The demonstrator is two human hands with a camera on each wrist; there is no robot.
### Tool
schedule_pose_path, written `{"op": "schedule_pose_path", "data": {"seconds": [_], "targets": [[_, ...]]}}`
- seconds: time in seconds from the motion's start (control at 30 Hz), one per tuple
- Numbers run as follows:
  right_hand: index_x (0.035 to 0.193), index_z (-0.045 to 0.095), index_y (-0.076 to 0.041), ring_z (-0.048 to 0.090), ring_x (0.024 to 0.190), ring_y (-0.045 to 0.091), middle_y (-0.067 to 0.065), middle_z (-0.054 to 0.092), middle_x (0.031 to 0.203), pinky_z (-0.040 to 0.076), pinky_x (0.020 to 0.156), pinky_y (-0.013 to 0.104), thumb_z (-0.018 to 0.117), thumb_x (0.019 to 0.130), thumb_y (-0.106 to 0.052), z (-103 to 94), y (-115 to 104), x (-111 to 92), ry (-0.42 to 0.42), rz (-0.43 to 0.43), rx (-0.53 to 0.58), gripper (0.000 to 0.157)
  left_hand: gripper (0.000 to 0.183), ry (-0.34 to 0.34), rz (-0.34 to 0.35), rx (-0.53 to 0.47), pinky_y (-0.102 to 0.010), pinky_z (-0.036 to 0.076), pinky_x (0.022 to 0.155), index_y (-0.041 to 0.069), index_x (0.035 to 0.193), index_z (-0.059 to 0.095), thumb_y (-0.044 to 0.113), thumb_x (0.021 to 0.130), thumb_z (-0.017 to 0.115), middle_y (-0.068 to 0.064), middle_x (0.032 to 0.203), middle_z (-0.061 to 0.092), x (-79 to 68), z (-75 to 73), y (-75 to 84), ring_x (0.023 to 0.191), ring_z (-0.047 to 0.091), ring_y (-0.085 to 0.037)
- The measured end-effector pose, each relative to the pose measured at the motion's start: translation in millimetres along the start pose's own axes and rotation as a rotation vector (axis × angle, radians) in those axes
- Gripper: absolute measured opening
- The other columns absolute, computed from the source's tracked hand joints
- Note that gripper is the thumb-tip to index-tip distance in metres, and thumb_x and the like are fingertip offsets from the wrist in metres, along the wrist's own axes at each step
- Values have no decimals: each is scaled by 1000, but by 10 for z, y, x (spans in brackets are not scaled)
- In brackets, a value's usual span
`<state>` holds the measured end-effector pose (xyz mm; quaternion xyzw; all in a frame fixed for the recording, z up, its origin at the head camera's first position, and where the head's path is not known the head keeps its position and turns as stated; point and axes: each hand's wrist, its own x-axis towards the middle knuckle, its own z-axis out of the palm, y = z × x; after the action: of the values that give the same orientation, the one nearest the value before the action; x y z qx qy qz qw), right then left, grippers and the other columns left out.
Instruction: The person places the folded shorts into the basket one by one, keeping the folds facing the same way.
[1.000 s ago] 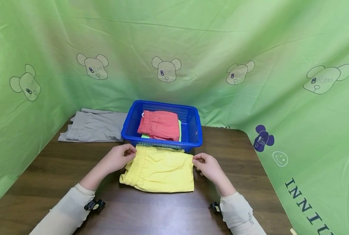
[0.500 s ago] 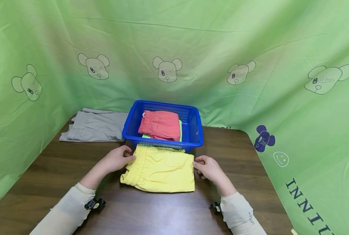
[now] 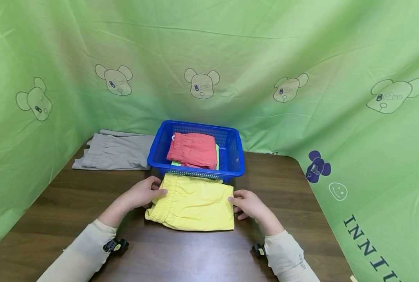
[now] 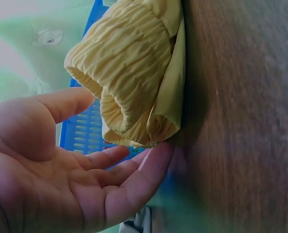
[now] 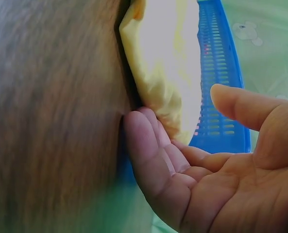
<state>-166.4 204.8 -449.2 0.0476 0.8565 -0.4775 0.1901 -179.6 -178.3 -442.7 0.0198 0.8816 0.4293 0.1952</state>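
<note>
Folded yellow shorts (image 3: 199, 205) lie flat on the table in front of the basket, their gathered waistband toward the left. At that waistband is my left hand (image 3: 141, 193). Its thumb lies over the top edge, while the fingertips (image 4: 158, 155) reach the lower fold at table level. My right hand (image 3: 249, 203) meets the opposite, folded edge. In the right wrist view its fingertips (image 5: 143, 131) touch low under the cloth, with the thumb (image 5: 226, 99) held apart above. Neither hand pinches the fabric.
Just behind the shorts stands a blue plastic basket (image 3: 238, 156). Inside it, folded red shorts (image 3: 195, 150) rest on bright green cloth (image 3: 217, 154). Grey folded shorts (image 3: 119, 152) lie to its left. A green printed curtain (image 3: 251, 47) encloses the wooden table (image 3: 283, 184).
Both hands have loosened from pinching the upper corners and slid slightly nearer along the side edges, fingers lower and more spread. The yellow shorts stay in place.
</note>
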Motion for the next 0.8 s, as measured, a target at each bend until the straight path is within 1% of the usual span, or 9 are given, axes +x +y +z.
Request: {"op": "schedule_pose_path", "data": {"seconds": [0.1, 0.2, 0.27, 0.33, 0.47, 0.53, 0.67, 0.73, 0.8], "targets": [[138, 53, 6, 66, 82, 27, 14, 67, 102, 62, 65, 44, 68, 99, -25, 16, -1, 8, -21, 10, 21, 53, 74, -11, -11, -27, -42, 61, 70, -2, 147, 43, 44, 96, 71, -23, 135, 58, 6, 14, 4, 114, 63, -33], [138, 52, 7, 65, 82, 27, 14, 65, 98, 62, 65, 44, 69, 98, -25, 26, -7, 9, -35, 14, 31, 54, 73, -7, -20, -51, -40, 60, 70, -1, 147, 43, 42, 96, 71, -21, 133, 59, 24, 33, -9, 110, 62, -30], [139, 51, 7, 64, 81, 27, 14, 65, 96, 62, 65, 44, 69, 98, -25, 31, 0, 13, -41, 12, 33, 55, 73, -6, -23, -74, -39, 59, 70, -1, 147, 42, 41, 95, 72, -20, 131, 60, 41, 44, -26, 107, 63, -28], [138, 51, 7, 64, 80, 26, 13, 64, 95, 62, 65, 43, 70, 97, -25, 37, 3, 14, -42, 12, 41, 56, 76, -14, -23, -106, -41, 59, 71, -3, 148, 40, 40, 95, 72, -23, 131, 59, 58, 46, -36, 106, 63, -29], [137, 51, 9, 62, 78, 25, 13, 63, 93, 61, 64, 42, 70, 97, -25, 54, 8, 24, -45, -1, 54, 56, 80, -31, -50, -201, -46, 59, 78, -7, 150, 34, 36, 95, 72, -28, 138, 53, 87, 43, -58, 111, 62, -33], [137, 51, 9, 61, 78, 24, 12, 62, 93, 61, 64, 42, 71, 97, -24, 64, 9, 35, -41, -4, 60, 56, 82, -32, -66, -231, -47, 59, 81, -9, 151, 33, 33, 94, 74, -30, 142, 49, 98, 49, -70, 114, 60, -34], [134, 53, 8, 60, 80, 23, 12, 62, 92, 62, 65, 41, 70, 97, -24, 74, 13, 52, -38, -2, 71, 52, 87, -28, -73, -245, -48, 57, 87, -15, 151, 29, 24, 90, 78, -33, 147, 45, 107, 78, -81, 120, 58, -38], [133, 54, 7, 61, 81, 22, 11, 63, 94, 62, 67, 41, 70, 97, -24, 76, 17, 59, -42, -3, 88, 51, 87, -26, -64, -237, -49, 57, 89, -17, 149, 30, 21, 89, 79, -35, 146, 46, 107, 94, -81, 121, 58, -38], [132, 55, 8, 62, 82, 22, 12, 65, 96, 62, 69, 42, 70, 97, -23, 77, 21, 66, -52, -11, 106, 49, 83, -18, -60, -236, -50, 56, 91, -18, 147, 34, 18, 88, 79, -34, 143, 49, 112, 111, -85, 119, 60, -37]]}}
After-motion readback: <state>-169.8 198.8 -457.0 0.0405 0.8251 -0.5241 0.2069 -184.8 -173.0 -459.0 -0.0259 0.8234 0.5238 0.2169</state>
